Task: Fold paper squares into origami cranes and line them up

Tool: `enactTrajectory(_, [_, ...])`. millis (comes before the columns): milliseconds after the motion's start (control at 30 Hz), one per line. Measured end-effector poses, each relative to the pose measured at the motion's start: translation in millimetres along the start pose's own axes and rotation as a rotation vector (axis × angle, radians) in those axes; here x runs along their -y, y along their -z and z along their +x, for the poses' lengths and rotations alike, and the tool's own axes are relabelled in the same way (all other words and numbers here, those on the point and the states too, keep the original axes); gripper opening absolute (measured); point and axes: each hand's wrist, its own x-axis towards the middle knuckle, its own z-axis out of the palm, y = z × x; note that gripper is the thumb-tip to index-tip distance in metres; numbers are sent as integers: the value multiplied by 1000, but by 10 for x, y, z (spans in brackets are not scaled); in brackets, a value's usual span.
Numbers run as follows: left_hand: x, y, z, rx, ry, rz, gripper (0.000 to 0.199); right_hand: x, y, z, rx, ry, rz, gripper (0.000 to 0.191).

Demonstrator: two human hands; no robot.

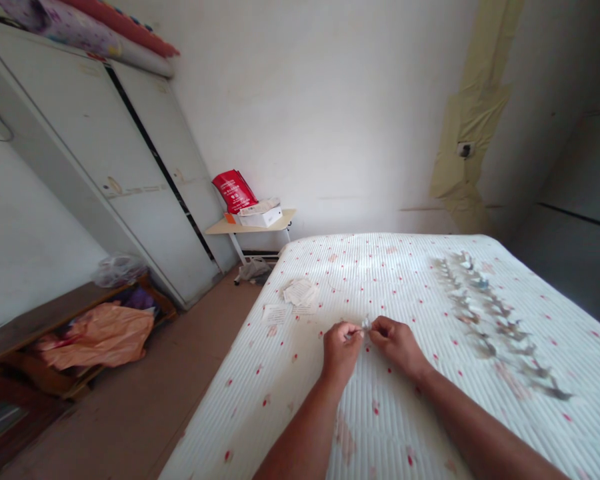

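Above the middle of the bed, my left hand [342, 345] and my right hand [396, 341] are close together, each closed in a pinch. Between their fingertips is a small whitish folded paper [366, 322], mostly covered by the fingers; its exact shape is too small to make out. Left of the hands lies a loose pile of printed paper pieces [300, 292], with a separate piece [276, 314] beside it. To the right, several small folded paper figures [495, 305], somewhat blurred, stand in two rough rows running away from me.
The bed [300, 427] has a white ribbed cover with red dots. Beyond its far left corner, a small table [225, 227] bears a red bag [235, 190] and a white box [263, 217]. A grey cabinet [145, 180] and a low wooden bench [55, 310] stand left.
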Motion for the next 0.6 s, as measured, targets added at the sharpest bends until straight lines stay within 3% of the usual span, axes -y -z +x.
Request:
enactTrajectory(233, [1,-36,-9,7,-15,53,16,103,11,-79,12,274,-445,15])
enactTrajectory(367, [-18,-29,-5,59,9,-12,15,144,-4,-95,23,356,-608,16])
enactTrajectory(600, [-47,28,18,98,102,-268,18,151,13,-100,42,355,-498,15])
